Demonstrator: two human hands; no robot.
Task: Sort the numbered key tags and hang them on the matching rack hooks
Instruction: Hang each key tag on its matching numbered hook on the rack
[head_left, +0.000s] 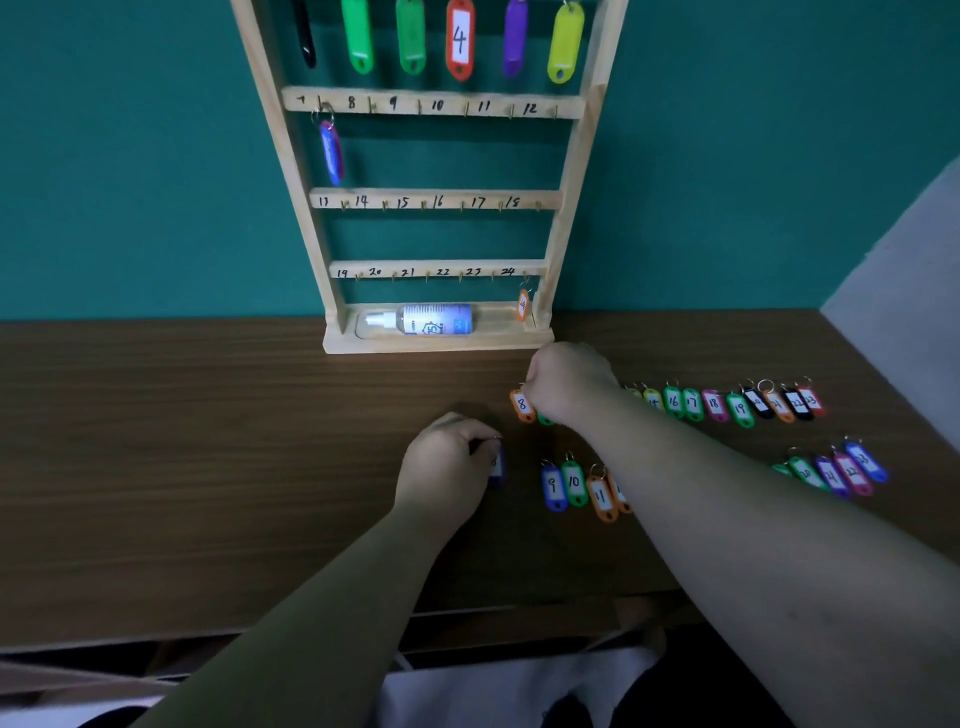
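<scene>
A wooden key rack (566, 171) stands against the green wall, its bars numbered by hand. Several tags hang on the top row, among them an orange tag marked 4 (460, 39). A blue tag (331, 151) hangs at hook 7, and a small orange tag (523, 304) under 24. My right hand (569, 382) pinches the ring of the orange tag marked 8 (522, 405) on the table. My left hand (448, 462) grips a purple tag (496, 467), mostly hidden by its fingers. Tags 9, 10 and 11 (574, 483) lie in front.
Two rows of numbered tags lie on the brown table to the right: a far row (727, 405) and a near row (841, 470). A white spray bottle (426, 319) lies in the rack's base tray. A grey wall edge rises at the far right.
</scene>
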